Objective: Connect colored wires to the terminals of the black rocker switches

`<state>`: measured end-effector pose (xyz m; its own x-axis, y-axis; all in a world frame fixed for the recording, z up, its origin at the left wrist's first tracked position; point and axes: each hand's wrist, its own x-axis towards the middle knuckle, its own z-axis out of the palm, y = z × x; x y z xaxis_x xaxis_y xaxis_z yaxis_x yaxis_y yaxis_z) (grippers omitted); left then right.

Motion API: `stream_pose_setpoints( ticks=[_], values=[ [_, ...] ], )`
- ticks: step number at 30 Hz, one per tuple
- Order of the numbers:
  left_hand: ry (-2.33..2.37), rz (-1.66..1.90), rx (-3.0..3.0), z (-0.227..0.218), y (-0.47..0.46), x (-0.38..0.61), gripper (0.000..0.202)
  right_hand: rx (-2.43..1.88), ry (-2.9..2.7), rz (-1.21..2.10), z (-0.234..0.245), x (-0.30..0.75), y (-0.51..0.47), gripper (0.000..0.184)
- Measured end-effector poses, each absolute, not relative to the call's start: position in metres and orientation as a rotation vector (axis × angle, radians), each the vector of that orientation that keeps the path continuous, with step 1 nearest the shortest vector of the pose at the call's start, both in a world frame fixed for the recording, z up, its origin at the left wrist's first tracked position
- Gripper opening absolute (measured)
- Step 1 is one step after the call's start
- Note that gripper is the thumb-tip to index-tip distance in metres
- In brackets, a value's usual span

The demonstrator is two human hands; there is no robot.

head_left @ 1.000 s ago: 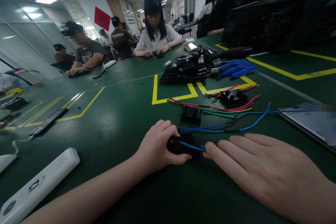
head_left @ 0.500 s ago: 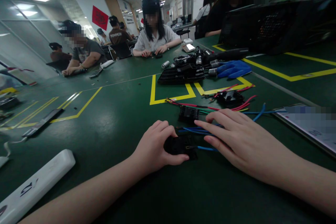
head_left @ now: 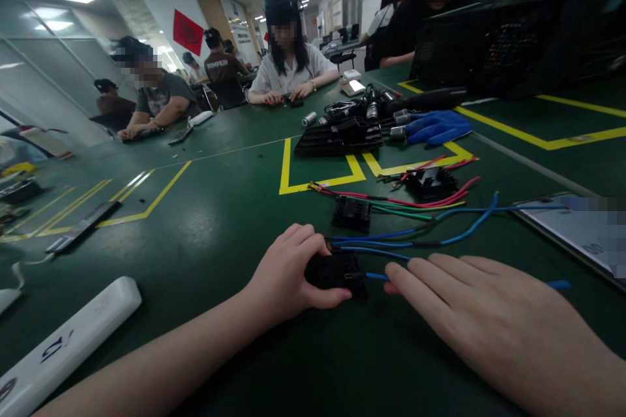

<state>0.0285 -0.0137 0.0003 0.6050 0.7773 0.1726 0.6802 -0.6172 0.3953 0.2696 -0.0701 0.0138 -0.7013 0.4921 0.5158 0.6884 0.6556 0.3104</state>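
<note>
My left hand (head_left: pixel 293 270) grips a black plastic connector housing (head_left: pixel 337 272) on the green table, thumb at its near side and fingers at its far side. A blue wire (head_left: pixel 375 276) runs from a metal terminal at the housing's right part into my right hand (head_left: pixel 469 313). The right thumb and forefinger are closed on this wire, and its far end sticks out past the knuckles. More blue wires (head_left: pixel 391 242) lie just beyond the housing. Behind them rests a second black connector (head_left: pixel 352 212), with red and green wires (head_left: pixel 401 208) alongside.
Another black connector (head_left: pixel 430 181) with red wires lies farther right. Beyond are black parts (head_left: pixel 342 137) and a blue glove (head_left: pixel 435 127). A tablet-like screen (head_left: pixel 577 234) is at right, a white power strip (head_left: pixel 73 345) at left. Co-workers sit across the table.
My right hand has moved right and toward me, from above the several blue wires onto the single wire at the housing. The left hand keeps its grip on the housing.
</note>
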Motion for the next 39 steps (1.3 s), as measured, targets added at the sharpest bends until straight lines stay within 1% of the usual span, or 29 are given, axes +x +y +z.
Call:
stream_pose_setpoints(
  ticks=[4, 11, 14, 16, 17, 21, 25, 28, 34, 37, 39],
  values=[
    [1.184, 0.482, 2.55, 0.001, -0.014, 0.029, 0.044, -0.913, -2.484, -0.735, 0.017, 0.27, -0.07, 0.033],
    [1.179, 0.48, 2.534, 0.001, -0.014, 0.028, 0.041, -1.049, -2.655, -0.379, 0.0, 0.275, -0.059, 0.018],
    [1.168, 0.489, 2.535, 0.0, -0.014, 0.027, 0.041, -1.057, -2.665, -0.336, -0.004, 0.276, -0.057, 0.015],
    [1.164, 0.498, 2.537, 0.0, -0.014, 0.027, 0.041, -1.027, -2.65, -0.377, -0.003, 0.276, -0.056, 0.013],
    [1.164, 0.501, 2.536, 0.0, -0.014, 0.027, 0.042, -1.006, -2.631, -0.421, -0.001, 0.275, -0.057, 0.015],
    [1.172, 0.508, 2.535, -0.001, -0.014, 0.028, 0.043, -0.912, -2.539, -0.617, 0.012, 0.273, -0.06, 0.033],
    [1.174, 0.51, 2.557, -0.002, -0.014, 0.029, 0.043, -0.871, -2.504, -0.701, 0.017, 0.272, -0.062, 0.035],
    [1.169, 0.51, 2.564, -0.001, -0.014, 0.029, 0.043, -0.902, -2.541, -0.623, 0.012, 0.274, -0.058, 0.031],
    [1.171, 0.51, 2.577, -0.001, -0.014, 0.028, 0.042, -0.987, -2.694, -0.289, -0.004, 0.277, -0.048, 0.014],
    [1.172, 0.503, 2.575, -0.001, -0.013, 0.028, 0.042, -1.013, -2.706, -0.255, -0.007, 0.276, -0.047, 0.013],
    [1.174, 0.504, 2.573, -0.001, -0.014, 0.028, 0.042, -0.998, -2.681, -0.313, -0.005, 0.276, -0.048, 0.014]
  ],
)
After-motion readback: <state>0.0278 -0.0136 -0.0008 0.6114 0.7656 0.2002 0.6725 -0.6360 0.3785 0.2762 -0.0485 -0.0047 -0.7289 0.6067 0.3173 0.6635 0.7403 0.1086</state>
